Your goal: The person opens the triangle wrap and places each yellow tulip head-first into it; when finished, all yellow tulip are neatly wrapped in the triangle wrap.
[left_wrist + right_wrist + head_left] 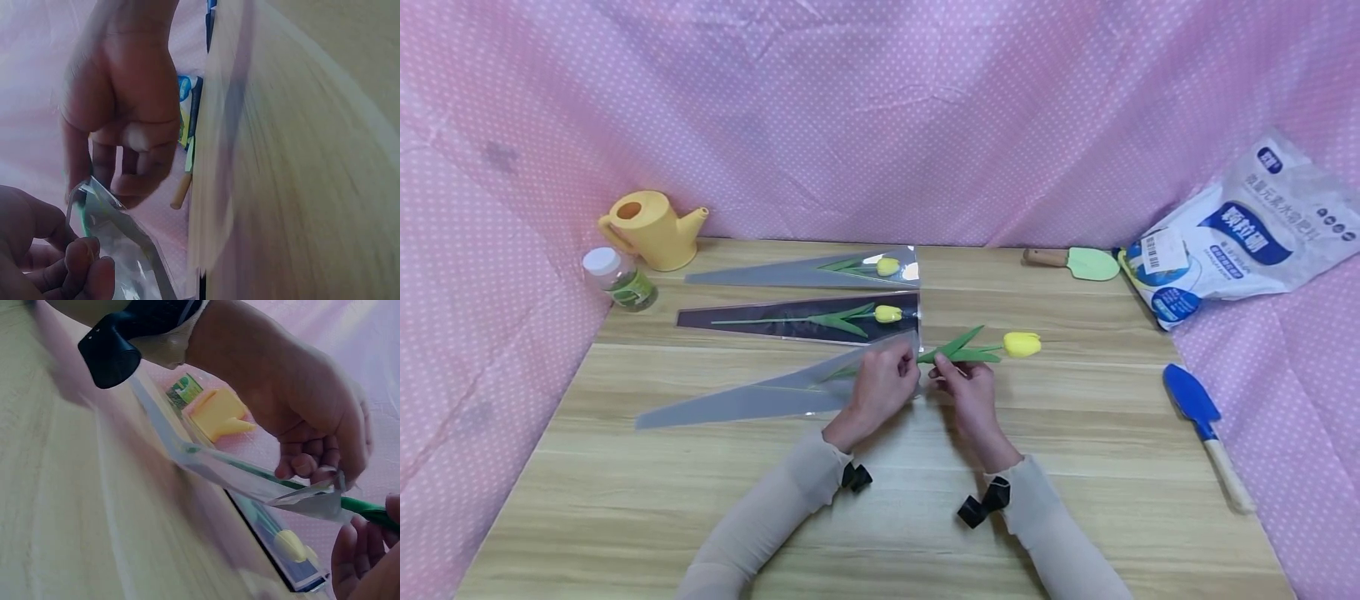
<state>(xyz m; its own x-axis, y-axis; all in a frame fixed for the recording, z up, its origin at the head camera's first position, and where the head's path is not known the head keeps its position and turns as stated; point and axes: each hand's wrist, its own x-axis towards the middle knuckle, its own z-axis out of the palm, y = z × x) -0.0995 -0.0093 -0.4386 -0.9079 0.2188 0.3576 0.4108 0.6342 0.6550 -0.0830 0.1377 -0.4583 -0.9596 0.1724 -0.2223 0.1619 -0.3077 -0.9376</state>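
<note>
A yellow artificial tulip (1022, 344) lies partly inside a clear, tapering flower sleeve (730, 402), its bloom and green leaves outside the mouth on the right. My left hand (886, 379) pinches the sleeve at its wide end. With thumb and fingers, my right hand (972, 398) grips the tulip by its green stem and lower leaves, just outside the mouth. Seen from the right wrist, the lower stem runs within the transparent film (244, 481). Behind are two more sleeves, a dark one (745, 317) and a greyish one (760, 273), each with a yellow tulip inside.
A yellow watering can (662, 233) and a white-capped bottle (625, 283) stand at the back left. To the back right are a green trowel (1092, 263) and a white printed bag (1247, 242). A blue trowel (1193, 396) lies near the right edge.
</note>
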